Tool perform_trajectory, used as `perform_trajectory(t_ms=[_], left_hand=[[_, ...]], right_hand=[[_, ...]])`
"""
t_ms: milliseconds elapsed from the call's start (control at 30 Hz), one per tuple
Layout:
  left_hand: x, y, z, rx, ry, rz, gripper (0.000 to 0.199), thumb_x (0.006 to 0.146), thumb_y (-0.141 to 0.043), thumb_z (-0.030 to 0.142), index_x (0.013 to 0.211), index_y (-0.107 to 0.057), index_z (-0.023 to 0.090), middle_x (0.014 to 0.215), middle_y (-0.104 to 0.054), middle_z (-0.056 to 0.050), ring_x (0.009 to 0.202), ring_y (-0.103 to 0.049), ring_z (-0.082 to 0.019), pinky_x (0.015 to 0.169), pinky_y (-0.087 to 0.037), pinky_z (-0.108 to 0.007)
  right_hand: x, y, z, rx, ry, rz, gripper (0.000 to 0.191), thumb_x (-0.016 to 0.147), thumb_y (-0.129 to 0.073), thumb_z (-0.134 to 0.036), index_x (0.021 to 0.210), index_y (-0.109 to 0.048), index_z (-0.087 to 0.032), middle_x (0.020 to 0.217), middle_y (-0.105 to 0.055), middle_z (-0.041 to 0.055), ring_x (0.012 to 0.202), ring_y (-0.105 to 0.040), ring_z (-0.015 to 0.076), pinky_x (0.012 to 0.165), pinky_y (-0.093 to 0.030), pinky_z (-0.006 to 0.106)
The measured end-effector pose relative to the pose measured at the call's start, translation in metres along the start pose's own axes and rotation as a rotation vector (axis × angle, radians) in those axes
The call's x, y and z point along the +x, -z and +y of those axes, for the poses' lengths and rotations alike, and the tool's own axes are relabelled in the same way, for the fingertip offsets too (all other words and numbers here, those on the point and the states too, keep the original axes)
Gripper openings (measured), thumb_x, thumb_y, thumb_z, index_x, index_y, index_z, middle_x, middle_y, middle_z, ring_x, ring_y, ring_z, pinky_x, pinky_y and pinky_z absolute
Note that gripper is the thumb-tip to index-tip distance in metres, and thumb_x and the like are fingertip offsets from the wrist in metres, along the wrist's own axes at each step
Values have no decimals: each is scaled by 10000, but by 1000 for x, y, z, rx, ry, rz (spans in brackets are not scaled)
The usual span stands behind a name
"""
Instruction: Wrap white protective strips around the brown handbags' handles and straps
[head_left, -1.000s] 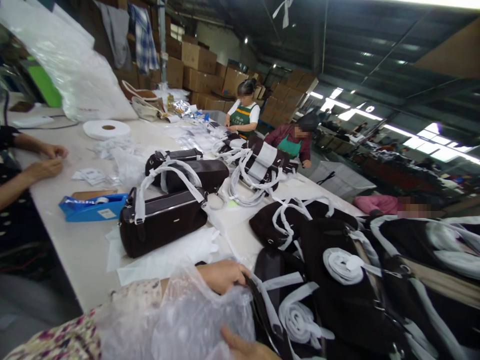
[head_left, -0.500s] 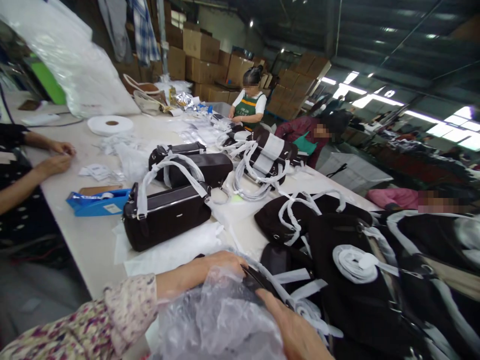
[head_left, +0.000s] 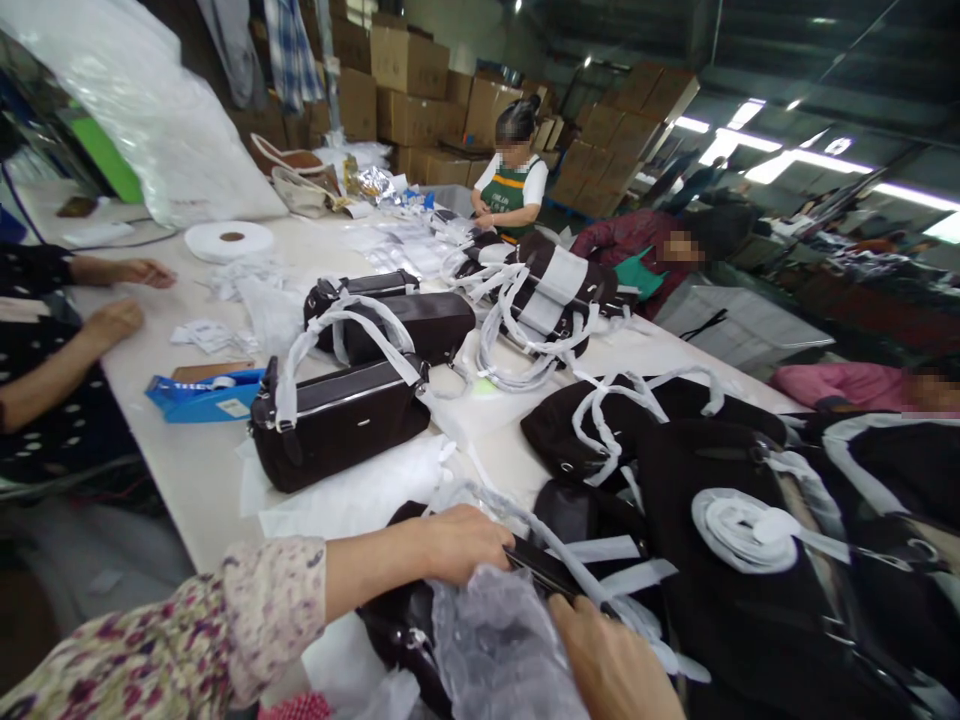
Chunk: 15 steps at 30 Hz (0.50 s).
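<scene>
A dark handbag (head_left: 409, 640) lies at the bottom middle of the view, close to me. Crumpled clear plastic (head_left: 499, 640) bulges from its top, between my hands. My left hand (head_left: 469, 543) reaches in from the left, its fingers closed on the bag's upper edge. On the right, my right hand (head_left: 611, 655) grips the same edge nearer to me; its fingertips are partly hidden. A wrapped strap (head_left: 540, 535) runs behind both hands. White paper (head_left: 360, 490) lies on the table beyond the bag.
Wrapped handbags (head_left: 345, 425) stand ahead, and more dark bags (head_left: 720, 600) are piled at the right with a coiled wrapped strap (head_left: 742, 530). A blue tray (head_left: 206, 397) and white roll (head_left: 229, 242) are at left. Co-workers (head_left: 514, 190) surround the table (head_left: 157, 440).
The plastic has moved right and bunched up, showing more of the dark bag. Both hands appear slightly farther right. The left co-worker's hands have moved apart.
</scene>
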<state>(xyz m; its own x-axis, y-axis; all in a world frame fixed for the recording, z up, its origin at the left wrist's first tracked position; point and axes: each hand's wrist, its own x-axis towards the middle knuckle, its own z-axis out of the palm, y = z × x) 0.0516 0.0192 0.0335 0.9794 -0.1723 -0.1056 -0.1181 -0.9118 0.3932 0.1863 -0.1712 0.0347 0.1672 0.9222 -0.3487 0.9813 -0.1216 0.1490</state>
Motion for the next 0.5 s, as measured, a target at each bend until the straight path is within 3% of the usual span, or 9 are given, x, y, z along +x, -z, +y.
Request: perform_trajectory(t_ms=[100, 200, 400, 467, 500], left_hand=[[6, 1, 0, 68, 36, -28, 107, 830, -564, 137, 857, -658, 180, 970, -690, -40, 738, -664, -185, 486, -395, -261], [2, 0, -12, 48, 65, -39, 116, 801, -594, 126, 876, -665, 179, 1012, -674, -52, 797, -661, -186, 535, -432, -241], [-5, 0, -31, -127, 43, -75, 468, 777, -570, 70, 1163, -622, 329, 1310, -543, -17, 1030, -623, -197, 766, -497, -241], [0, 0, -26, -124, 8, -80, 498, 791, -565, 99, 1225, -582, 342, 1418, -441, -40, 1091, -598, -225, 812, -502, -275], [3, 0, -23, -106, 2, -72, 502, 799, -560, 115, 1250, -564, 335, 1438, -412, -63, 1082, -602, -236, 810, -506, -289]], right_hand=[[19, -17, -26, -15, 6, 24, 297, 810, -433, 40, 899, -638, -156, 732, -681, 104, 620, -693, 204, 533, -502, 239], [36, -27, -44, 30, 103, 62, 306, 814, -459, 19, 1002, -622, -160, 799, -685, 97, 654, -679, 182, 564, -506, 226], [17, -20, 0, 334, 597, 123, 386, 870, -508, -121, 1202, -575, -306, 1279, -596, 56, 1133, -576, 200, 921, -493, 272], [16, -22, 5, 356, 607, 85, 387, 872, -494, -124, 1200, -594, -304, 1355, -550, 59, 1195, -544, 205, 969, -466, 277], [21, -25, 2, 331, 532, 59, 402, 865, -481, -101, 1198, -605, -288, 1343, -563, 76, 1156, -578, 207, 939, -485, 271]])
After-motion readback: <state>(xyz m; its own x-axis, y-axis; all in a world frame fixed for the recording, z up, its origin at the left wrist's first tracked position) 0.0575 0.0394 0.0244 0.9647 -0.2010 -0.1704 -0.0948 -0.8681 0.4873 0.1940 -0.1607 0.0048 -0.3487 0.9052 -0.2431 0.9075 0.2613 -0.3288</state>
